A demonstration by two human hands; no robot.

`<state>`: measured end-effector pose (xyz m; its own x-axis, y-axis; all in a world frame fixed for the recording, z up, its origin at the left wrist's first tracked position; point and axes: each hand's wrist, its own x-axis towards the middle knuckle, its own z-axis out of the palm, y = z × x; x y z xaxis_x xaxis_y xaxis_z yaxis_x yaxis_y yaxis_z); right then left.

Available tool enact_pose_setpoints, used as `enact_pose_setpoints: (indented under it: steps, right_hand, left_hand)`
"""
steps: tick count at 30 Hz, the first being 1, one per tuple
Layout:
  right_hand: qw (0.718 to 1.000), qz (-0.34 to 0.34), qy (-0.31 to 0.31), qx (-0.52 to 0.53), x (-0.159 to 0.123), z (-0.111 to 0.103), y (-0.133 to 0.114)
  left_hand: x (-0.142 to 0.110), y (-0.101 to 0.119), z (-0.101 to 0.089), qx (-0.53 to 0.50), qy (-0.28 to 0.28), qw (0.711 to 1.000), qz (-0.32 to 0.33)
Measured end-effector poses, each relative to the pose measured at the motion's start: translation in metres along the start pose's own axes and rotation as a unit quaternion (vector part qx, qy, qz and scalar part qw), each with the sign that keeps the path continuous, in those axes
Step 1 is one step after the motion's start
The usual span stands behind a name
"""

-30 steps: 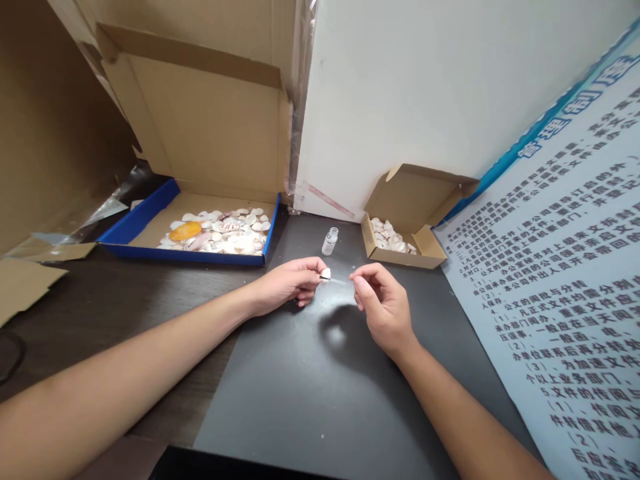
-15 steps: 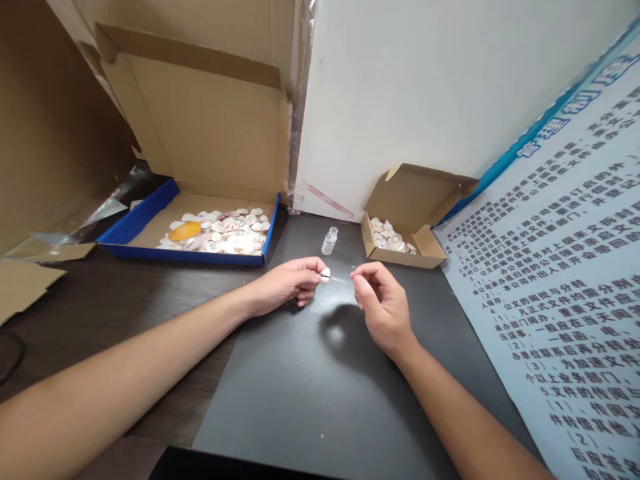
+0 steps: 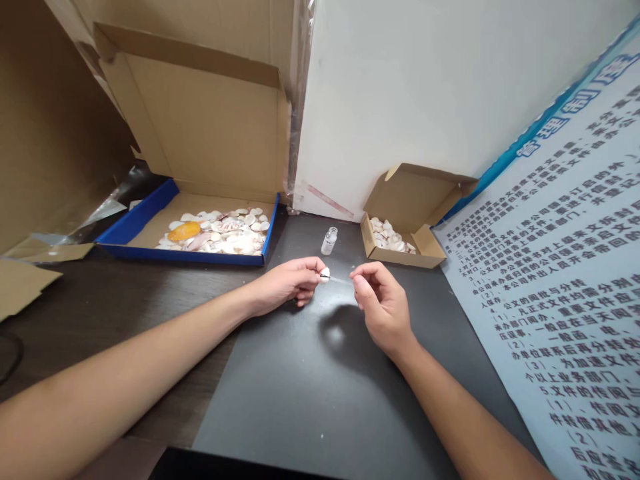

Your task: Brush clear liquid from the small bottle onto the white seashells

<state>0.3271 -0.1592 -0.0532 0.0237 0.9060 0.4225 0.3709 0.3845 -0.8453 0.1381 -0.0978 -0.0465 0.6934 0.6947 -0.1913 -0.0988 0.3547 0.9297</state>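
Note:
My left hand (image 3: 295, 283) is closed, pinching a small white shell (image 3: 325, 275) between thumb and fingertips. A short dark line shows across the shell. My right hand (image 3: 381, 303) faces it with thumb and forefinger pinched on a thin, pale translucent stick (image 3: 341, 280). The stick's far end reaches the shell; whether it touches cannot be told. Both hands are above the dark table mat. Just behind them stands a small clear glass bottle (image 3: 329, 241), upright, with a pale label and no cap on it.
At the left an open cardboard box with blue sides (image 3: 135, 250) holds many shells (image 3: 235, 230) and an orange piece (image 3: 184, 231). A smaller open box (image 3: 425, 257) with white shells (image 3: 390, 238) stands at the right. A printed poster (image 3: 565, 267) lines the right wall.
Almost nothing differs. Both hands keep their places, and the shell and stick stay in them; the view has shifted very slightly.

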Motion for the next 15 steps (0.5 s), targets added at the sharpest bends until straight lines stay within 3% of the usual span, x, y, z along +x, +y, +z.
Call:
enact_pose_setpoints:
  steps: [8,15]
  right_hand:
    - [0.997,-0.005,0.047,-0.057,0.0031,0.0021,0.0000]
    - [1.000,-0.002,0.004,0.002,0.0003,0.0006,0.0009]
  left_hand:
    - [0.0007,-0.0015,-0.0009,0.004,-0.001,1.000,-0.002]
    - [0.0012,-0.0014,-0.0011,-0.010,-0.005,1.000,-0.001]
